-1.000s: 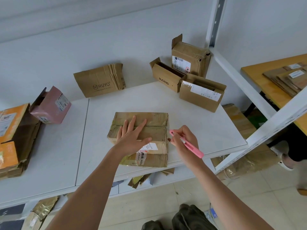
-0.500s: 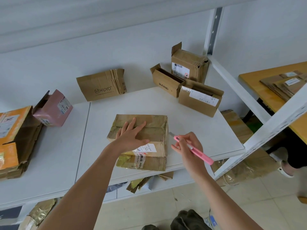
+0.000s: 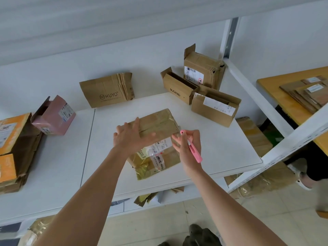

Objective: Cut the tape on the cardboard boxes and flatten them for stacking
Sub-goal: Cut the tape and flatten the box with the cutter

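1. A taped cardboard box (image 3: 159, 125) is lying on the white shelf (image 3: 221, 150) near the middle of the view, turned so that its far end is pointing toward about 1 o'clock and its near end is reaching toward the shelf's front edge.
2. The left hand (image 3: 130, 137) is resting flat on the box's top with its fingers straight and spread, pointing toward 1 o'clock, and its thumb is lying out across the cardboard; it is pressing on the box, not curling round it.
3. The right hand (image 3: 189, 148) is sitting at 3 o'clock of the box, just beside its right edge, with fingers and thumb curled round a pink cutter (image 3: 192, 148).
4. The cutter's tip is pointing toward 11 o'clock and is lying at the box's right upper edge; whether a blade is touching the tape cannot be told.
5. White labels (image 3: 158, 148) and yellowish glossy tape are covering the near half of the box, below the left hand.
6. At 1 o'clock of the box, three opened brown boxes (image 3: 213, 107) are standing close together at the back right of the shelf.
7. At 11 o'clock, a flattened brown box printed HUYO (image 3: 106, 91) is leaning against the wall.
8. At 9 o'clock, a pink box (image 3: 55, 116) is sitting with its flap open, and beyond it, at the left edge, orange and brown cardboard (image 3: 14, 150) is lying in a stack.
9. At 3 o'clock, far to the right, flattened cardboard (image 3: 305, 93) is lying on a wooden table (image 3: 276, 96).
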`<state>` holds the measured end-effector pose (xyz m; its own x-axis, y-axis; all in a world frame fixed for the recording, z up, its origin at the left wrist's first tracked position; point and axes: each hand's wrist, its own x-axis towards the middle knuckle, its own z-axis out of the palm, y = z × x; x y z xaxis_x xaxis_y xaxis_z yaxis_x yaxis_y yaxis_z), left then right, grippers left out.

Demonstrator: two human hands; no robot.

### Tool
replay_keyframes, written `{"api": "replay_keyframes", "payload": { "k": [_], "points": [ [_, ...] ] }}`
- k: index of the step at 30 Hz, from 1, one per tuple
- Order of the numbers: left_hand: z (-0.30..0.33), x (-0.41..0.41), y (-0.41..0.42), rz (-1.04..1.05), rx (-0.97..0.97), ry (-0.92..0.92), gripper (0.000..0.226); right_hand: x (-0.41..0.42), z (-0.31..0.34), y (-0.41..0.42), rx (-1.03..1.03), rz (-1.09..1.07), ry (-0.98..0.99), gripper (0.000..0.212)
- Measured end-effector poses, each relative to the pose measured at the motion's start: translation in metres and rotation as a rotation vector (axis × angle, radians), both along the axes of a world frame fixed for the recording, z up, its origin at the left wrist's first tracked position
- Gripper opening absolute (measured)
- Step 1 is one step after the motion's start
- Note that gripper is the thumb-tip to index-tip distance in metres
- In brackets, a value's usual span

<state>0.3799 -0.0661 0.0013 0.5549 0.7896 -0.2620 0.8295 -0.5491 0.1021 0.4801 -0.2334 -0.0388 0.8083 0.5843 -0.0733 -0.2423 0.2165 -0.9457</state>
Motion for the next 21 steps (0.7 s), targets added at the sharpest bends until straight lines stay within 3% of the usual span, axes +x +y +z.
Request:
{"api": "replay_keyframes", "payload": {
  "k": [5,7,11,13,16,21],
  "points": [
    [0.005,-0.007,0.007,0.042,0.057,0.077,0.083,0.008,0.000,0.009,0.000,-0.022,-0.001,0.008],
    [0.006,-0.005,0.005,0.090,0.027,0.038,0.082,-0.003,-0.008,0.006,0.019,0.014,-0.013,0.009],
    [0.014,-0.001,-0.008,0.183,0.116,0.128,0.084,-0.024,-0.019,0.013,-0.039,0.012,0.002,0.010],
    [0.009,-0.007,-0.014,0.206,-0.005,0.031,0.079,-0.018,-0.015,0.022,-0.118,-0.057,-0.042,0.010],
    [0.004,-0.016,-0.027,0.309,-0.389,-0.231,0.071,0.001,0.000,0.026,-0.090,-0.101,-0.024,0.009],
    [0.006,-0.008,-0.045,0.342,-0.398,-0.328,0.073,-0.013,-0.002,0.001,-0.078,-0.182,-0.267,0.010]
  ]
}}
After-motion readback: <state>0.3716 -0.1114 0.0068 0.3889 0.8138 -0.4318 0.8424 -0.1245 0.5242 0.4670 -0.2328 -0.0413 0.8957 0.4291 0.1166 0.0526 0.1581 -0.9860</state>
